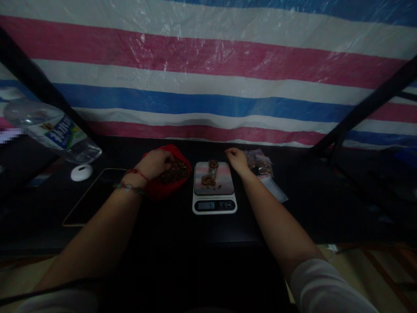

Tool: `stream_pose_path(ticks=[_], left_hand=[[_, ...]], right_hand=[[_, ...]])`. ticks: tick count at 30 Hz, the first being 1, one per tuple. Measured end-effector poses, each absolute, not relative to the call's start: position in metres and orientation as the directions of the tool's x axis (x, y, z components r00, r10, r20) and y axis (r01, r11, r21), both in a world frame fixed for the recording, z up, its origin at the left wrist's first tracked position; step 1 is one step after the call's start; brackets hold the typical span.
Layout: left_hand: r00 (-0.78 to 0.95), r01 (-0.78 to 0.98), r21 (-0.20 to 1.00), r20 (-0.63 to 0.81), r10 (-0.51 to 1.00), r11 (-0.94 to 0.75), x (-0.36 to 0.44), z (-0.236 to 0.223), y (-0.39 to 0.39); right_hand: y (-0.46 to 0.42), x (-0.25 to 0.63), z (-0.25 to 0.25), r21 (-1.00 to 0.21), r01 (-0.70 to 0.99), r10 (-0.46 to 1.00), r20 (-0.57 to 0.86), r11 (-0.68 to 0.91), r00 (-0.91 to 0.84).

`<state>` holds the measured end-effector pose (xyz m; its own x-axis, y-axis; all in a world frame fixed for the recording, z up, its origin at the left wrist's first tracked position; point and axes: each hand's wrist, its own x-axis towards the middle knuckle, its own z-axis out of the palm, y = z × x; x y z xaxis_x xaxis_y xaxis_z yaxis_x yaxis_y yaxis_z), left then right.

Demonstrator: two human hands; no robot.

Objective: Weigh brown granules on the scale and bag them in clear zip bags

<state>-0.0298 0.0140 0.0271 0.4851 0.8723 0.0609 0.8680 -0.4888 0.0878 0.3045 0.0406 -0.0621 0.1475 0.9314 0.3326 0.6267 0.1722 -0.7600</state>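
Note:
My left hand (159, 161) reaches into a red bag (166, 189) of small brown nut-like pieces (176, 170), its fingers bent and closed among them. What lies between those fingertips is hidden. To the right of the bag is a white kitchen scale (215, 212) with a lit display. A small clear cup (213, 168) filled with brown pieces stands on its plate, with a loose heap of lighter brown pieces (208, 181) in front. My right hand (237, 160) is just past the scale's far right corner, fingers loosely extended leftward, with nothing visible in them.
Several small filled plastic bags (263, 164) and flat clear bags (275, 189) lie right of my right hand. A dark tablet (97, 198), a white rounded object (81, 172) and a plastic bottle (58, 130) are at the left. Striped sheeting (208, 65) hangs behind the black table (182, 230).

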Motion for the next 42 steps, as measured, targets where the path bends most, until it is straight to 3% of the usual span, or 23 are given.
stream_pose_path(ticks=[7, 11, 24, 35, 42], left_hand=[[0.738, 0.57, 0.282, 0.236, 0.632, -0.772, 0.008, 0.029, -0.01], [0.797, 0.46, 0.306, 0.27, 0.54, -0.833, 0.025, 0.023, -0.02], [0.82, 0.348, 0.335, 0.344, 0.457, -0.876, 0.045, 0.011, -0.03], [0.776, 0.414, 0.332, 0.357, 0.52, -0.847, 0.051, 0.008, -0.032], [0.781, 0.366, 0.315, 0.408, 0.474, -0.875, 0.05, 0.006, -0.032]], right_hand=[[0.039, 0.303, -0.061, -0.768, 0.619, 0.932, 0.327, 0.166, 0.157], [0.04, 0.304, -0.061, -0.771, 0.615, 0.935, 0.32, 0.165, 0.15], [0.038, 0.303, -0.059, -0.767, 0.623, 0.936, 0.314, 0.152, 0.158], [0.039, 0.303, -0.06, -0.768, 0.617, 0.934, 0.326, 0.17, 0.149], [0.038, 0.304, -0.058, -0.763, 0.625, 0.937, 0.317, 0.162, 0.144]])
